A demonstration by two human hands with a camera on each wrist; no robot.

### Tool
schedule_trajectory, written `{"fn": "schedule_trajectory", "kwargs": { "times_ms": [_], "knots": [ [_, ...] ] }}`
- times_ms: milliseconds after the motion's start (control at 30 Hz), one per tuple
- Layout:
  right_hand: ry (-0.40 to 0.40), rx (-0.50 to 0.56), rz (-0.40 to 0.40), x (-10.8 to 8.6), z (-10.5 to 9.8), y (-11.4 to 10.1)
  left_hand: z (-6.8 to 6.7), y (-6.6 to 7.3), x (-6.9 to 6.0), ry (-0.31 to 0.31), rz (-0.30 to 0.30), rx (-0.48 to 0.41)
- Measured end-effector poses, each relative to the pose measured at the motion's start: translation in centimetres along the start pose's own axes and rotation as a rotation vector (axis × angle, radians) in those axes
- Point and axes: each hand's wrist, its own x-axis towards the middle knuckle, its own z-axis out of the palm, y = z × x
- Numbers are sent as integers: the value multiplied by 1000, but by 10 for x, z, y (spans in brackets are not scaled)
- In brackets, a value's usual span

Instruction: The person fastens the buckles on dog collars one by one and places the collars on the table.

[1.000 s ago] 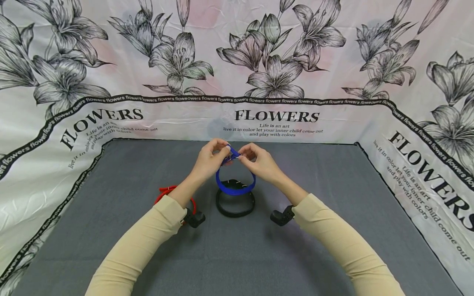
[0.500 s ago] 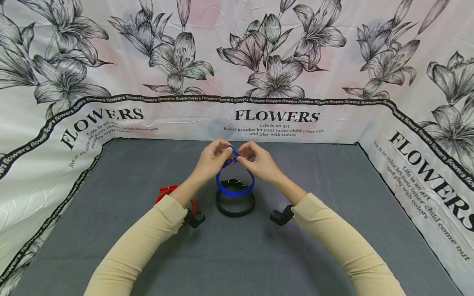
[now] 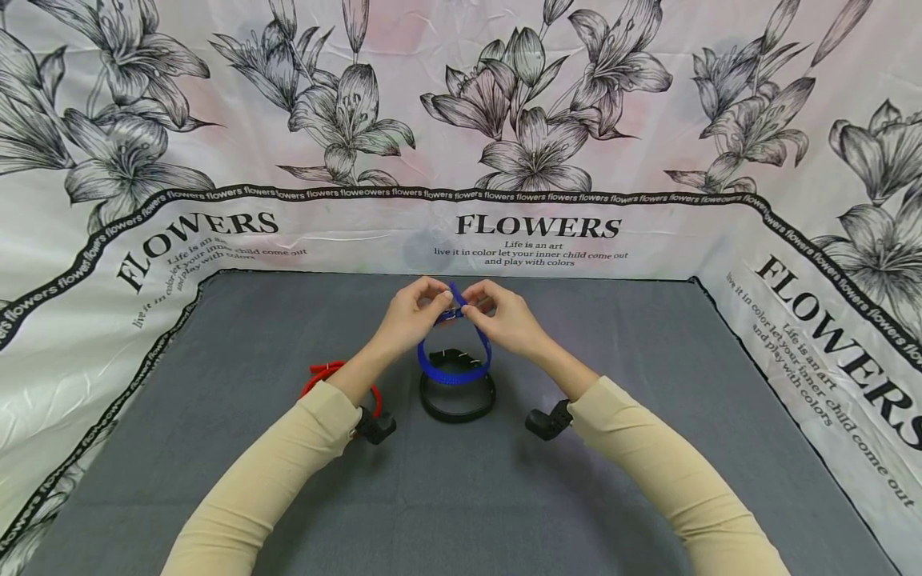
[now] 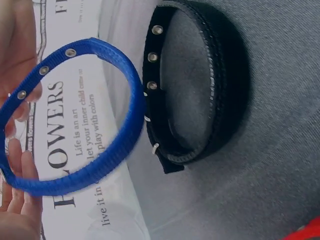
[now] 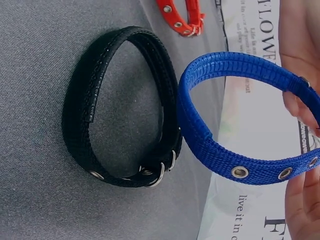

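Observation:
Both hands hold a blue pet collar (image 3: 454,379) up over the table, its loop hanging down. At the buckle side, my left hand (image 3: 405,318) pinches it between thumb and fingers. My right hand (image 3: 507,322) pinches the strap just beside, and the strap's end pokes up between the hands. Metal eyelets line the blue collar (image 5: 200,142) in the right wrist view; its buckle is largely hidden by fingers. Below it a black collar (image 3: 457,417) lies buckled in a loop on the table, its metal rings visible in the left wrist view.
A red collar (image 3: 326,370) lies on the grey tablecloth (image 3: 461,496), partly hidden by the left forearm. Behind the table hangs a white flower-printed cloth (image 3: 403,232). Each wrist wears a black camera, such as the right one (image 3: 549,420).
The blue strap's end, earlier angled across the buckle, now stands up between the hands. The blue loop has sunk and shifted slightly left. Both hands keep nearly the same place.

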Motion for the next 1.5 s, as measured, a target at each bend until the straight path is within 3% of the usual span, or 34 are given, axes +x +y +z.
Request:
{"fn": "schedule_trajectory", "kwargs": {
  "times_ms": [267, 467, 667, 867, 1067, 1233, 1500],
  "knots": [
    [56, 52, 18, 0, -1, 2, -3, -7, -3, -88, -22, 24],
    [69, 103, 50, 1, 1, 1, 0, -8, -3, -45, 2, 32],
    [92, 181, -1, 3, 2, 0, 4, -8, -1, -8, 37, 33],
    [84, 200, -21, 4, 2, -4, 5, -7, -1, 1, 39, 38],
    [80, 193, -5, -3, -1, -23, 5, -7, -2, -9, 40, 73],
    [87, 172, -21, 1, 4, -4, 4, -6, -4, -10, 21, 19],
    [51, 170, -51, 1, 1, -3, 4, -2, -5, 37, 27, -91]
  ]
}}
